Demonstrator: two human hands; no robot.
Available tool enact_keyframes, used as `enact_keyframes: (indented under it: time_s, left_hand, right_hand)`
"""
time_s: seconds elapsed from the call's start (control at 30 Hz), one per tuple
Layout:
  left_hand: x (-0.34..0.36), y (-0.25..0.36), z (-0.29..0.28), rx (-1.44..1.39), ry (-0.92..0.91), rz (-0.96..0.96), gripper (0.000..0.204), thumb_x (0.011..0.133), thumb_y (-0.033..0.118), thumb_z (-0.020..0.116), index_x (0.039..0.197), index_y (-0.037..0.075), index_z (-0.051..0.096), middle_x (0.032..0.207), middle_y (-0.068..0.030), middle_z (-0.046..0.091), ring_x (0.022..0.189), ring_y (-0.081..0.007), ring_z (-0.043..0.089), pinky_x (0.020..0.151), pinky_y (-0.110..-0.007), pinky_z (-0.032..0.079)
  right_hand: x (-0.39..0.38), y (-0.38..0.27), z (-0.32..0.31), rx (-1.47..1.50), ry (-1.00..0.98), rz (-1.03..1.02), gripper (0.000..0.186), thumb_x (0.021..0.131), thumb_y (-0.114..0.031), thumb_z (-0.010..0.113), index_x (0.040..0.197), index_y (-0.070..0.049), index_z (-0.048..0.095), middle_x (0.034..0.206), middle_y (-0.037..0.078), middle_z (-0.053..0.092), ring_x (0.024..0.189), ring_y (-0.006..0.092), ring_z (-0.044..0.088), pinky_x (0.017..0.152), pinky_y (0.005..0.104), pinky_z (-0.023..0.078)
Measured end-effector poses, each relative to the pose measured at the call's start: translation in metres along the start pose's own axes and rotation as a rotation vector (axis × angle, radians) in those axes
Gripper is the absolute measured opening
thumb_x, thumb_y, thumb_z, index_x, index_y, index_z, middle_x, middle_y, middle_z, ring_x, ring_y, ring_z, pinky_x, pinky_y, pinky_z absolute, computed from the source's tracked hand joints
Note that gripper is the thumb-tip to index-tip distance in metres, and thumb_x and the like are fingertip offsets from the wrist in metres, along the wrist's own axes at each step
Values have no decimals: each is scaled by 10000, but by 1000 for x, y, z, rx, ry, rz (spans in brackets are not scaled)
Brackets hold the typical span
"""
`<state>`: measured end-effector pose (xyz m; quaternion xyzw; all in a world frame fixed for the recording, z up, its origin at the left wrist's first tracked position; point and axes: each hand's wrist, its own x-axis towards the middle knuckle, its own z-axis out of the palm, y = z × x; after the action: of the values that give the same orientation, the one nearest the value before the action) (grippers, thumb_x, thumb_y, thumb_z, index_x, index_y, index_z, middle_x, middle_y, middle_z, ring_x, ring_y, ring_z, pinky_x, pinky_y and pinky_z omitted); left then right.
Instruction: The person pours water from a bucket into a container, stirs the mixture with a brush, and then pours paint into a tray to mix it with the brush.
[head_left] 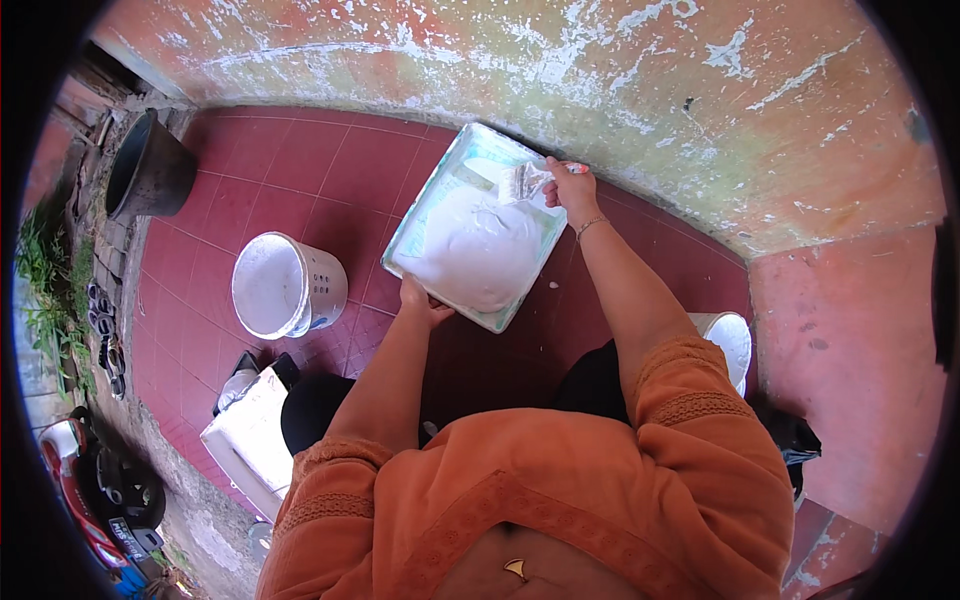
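Observation:
A rectangular paint tray (pixel 400 250) with a pale green, paint-smeared rim is tilted in front of me, near the wall. A thick pool of white paint (pixel 480 245) covers much of its inside. My left hand (pixel 424 300) grips the tray's near left edge, its fingers partly hidden beneath. In my right hand (pixel 570 190) is a paintbrush (pixel 520 184), held by its handle, with an orange end poking out past the fingers. White paint coats the bristles, which lie over the tray's upper right part, by the edge of the paint.
A white bucket (pixel 275 285) stands on the red tiles to the left, a dark bucket (pixel 150 165) farther off. A white container (pixel 250 430) sits by my left leg, another white bucket (pixel 728 345) by my right. The peeling wall (pixel 640 90) rises close beyond the tray.

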<state>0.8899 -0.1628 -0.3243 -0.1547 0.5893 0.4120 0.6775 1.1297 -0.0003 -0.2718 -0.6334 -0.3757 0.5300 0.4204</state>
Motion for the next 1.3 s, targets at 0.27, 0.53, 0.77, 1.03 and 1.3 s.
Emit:
enact_keyframes:
  time_s: [0.27,0.53,0.77,1.03,1.3]
  left_hand:
    - [3,-2,-2,43,-10,18,717,898,579,170,1366,50,295,1347,-228,357,1250,-400,342,1033,-570,230]
    - [-14,1,-4,48,-11,67,683,887,566,207,1315,59,371,1278,-222,423,1174,-398,415,969,-566,329]
    - [-7,-1,-16,135,55,214,510,908,436,279,1179,51,476,1128,-179,542,940,-337,575,790,-515,461]
    - [-8,-4,-17,378,215,446,320,829,85,448,1111,-23,344,919,-192,583,693,-281,634,536,-405,552]
    - [-12,1,-11,407,186,455,295,826,54,452,1097,-32,372,935,-190,583,705,-281,642,541,-405,576]
  right_hand:
    - [-17,38,19,-670,-119,-768,198,780,-253,636,813,-58,635,740,170,613,741,341,595,667,395,461]
    - [-78,8,66,-854,-418,-774,170,795,-217,632,822,-49,639,766,160,623,733,347,590,682,393,466]
    - [-48,-24,65,-243,-239,-197,214,823,-215,655,856,-4,640,637,83,612,497,151,593,464,259,498]
    - [-49,-3,115,106,-119,107,253,841,-207,609,899,38,592,651,173,607,495,255,623,439,342,542]
    - [-47,24,104,70,-88,78,231,833,-164,597,913,51,575,669,181,607,524,276,637,448,350,549]
